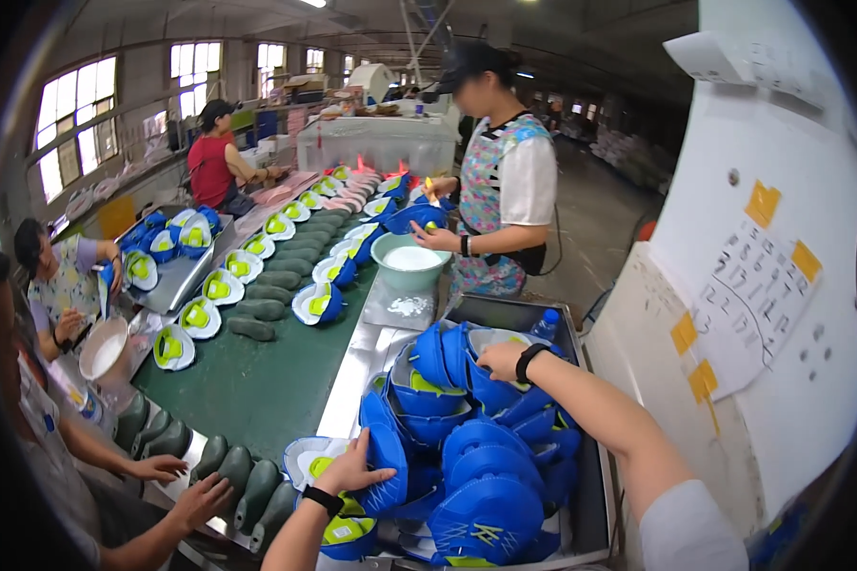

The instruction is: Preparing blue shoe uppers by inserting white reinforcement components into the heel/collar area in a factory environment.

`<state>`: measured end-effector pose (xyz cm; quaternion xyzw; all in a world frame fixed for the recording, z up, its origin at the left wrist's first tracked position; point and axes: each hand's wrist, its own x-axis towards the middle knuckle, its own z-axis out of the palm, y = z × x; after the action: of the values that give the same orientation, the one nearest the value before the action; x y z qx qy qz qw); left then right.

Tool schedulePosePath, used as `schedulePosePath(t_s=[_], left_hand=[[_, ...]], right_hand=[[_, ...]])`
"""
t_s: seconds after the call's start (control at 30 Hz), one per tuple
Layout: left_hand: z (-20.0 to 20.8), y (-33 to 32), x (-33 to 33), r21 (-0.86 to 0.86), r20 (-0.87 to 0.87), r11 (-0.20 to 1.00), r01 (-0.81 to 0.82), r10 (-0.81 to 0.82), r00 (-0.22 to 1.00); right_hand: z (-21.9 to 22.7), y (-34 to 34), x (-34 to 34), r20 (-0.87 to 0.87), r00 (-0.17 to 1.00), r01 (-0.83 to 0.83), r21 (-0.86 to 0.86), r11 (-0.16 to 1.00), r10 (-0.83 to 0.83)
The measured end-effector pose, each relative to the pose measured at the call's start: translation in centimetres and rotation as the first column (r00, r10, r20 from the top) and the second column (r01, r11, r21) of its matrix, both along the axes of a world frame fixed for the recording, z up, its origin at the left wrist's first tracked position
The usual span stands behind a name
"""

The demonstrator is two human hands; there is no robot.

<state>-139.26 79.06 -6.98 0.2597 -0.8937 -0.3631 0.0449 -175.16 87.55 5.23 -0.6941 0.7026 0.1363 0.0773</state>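
Observation:
A heap of blue shoe uppers (490, 466) with yellow-green linings fills a metal-rimmed bin in front of me. My left hand (352, 468) grips one blue shoe upper (383, 445) at the bin's left side, thumb lying across its outer face. Farther back in the heap, my right hand (503, 362) has its fingers closed over the rim of another shoe upper (493, 390); its fingertips are partly hidden inside. Below my left hand sits an upper with a bright yellow-green inside (348, 533).
A green conveyor table (248, 381) carries rows of uppers and dark green shoe lasts (269, 293). A co-worker (505, 181) stands beside a bowl of white liquid (411, 255). Another person's hands (186, 485) are near lasts at left. A white board (781, 238) rises at right.

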Motion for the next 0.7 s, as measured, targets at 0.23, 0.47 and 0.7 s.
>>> schedulePosePath(t_s=[0.23,0.47,0.7], left_hand=[[-1.0,4.3,-1.6,-0.359,0.178,0.86,-0.362,0.444,0.878],[1.2,8.6,-1.4,-0.412,0.132,0.87,-0.27,0.35,0.927],[19.4,29.4,-5.6,-0.244,-0.668,0.964,0.106,-0.247,0.702]], right_hand=[[5.9,7.8,10.2,0.226,0.941,-0.061,-0.616,0.786,0.251],[7.0,27.2,31.0,0.127,0.72,-0.434,-0.685,0.585,0.683],[2.0,42.2,32.1,0.561,0.773,0.191,-0.651,0.734,0.296]])
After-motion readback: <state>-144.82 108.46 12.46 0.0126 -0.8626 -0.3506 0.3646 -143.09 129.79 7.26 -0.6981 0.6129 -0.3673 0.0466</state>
